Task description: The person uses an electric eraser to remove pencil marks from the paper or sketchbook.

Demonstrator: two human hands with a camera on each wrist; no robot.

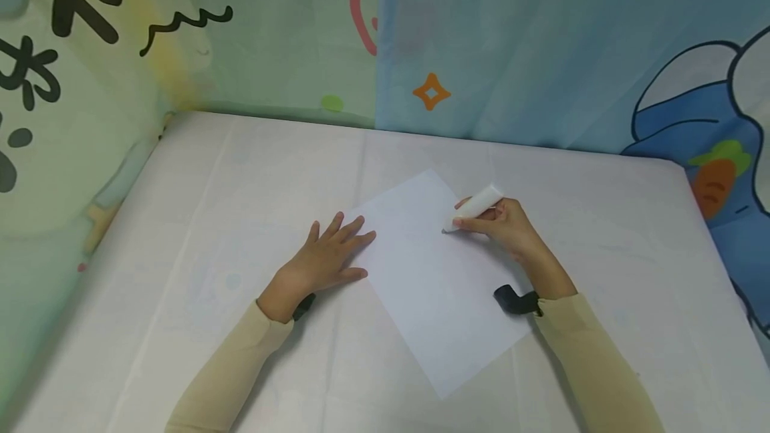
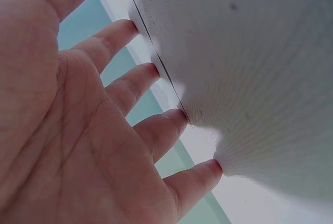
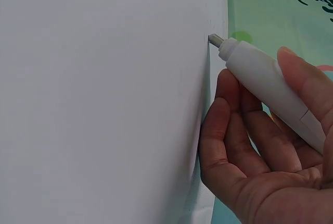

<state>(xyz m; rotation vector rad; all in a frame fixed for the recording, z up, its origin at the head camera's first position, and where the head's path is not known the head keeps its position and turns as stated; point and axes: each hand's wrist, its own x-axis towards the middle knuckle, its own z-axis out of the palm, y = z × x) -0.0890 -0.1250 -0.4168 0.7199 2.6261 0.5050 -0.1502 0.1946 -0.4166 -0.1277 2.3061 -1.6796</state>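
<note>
A sheet of white paper (image 1: 421, 286) lies turned at an angle on the table. My left hand (image 1: 325, 262) spreads its fingers at the sheet's left corner, with fingertips on or beside its edge; the left wrist view shows the palm (image 2: 88, 125) and several fingertips pressing down. In my right hand (image 1: 508, 226) is a thick white correction pen (image 1: 479, 202), pinched between thumb and fingers. Its body slants up to the right. In the right wrist view the pen's metal tip (image 3: 216, 40) meets the paper (image 3: 104, 88). No clear mark shows at the tip.
The table (image 1: 240, 219) has a white cover. Behind it hangs a printed curtain (image 1: 511, 39), green on the left and blue on the right. A black wrist strap piece (image 1: 514, 300) sits by the right sleeve (image 1: 589, 359), over the paper's right side.
</note>
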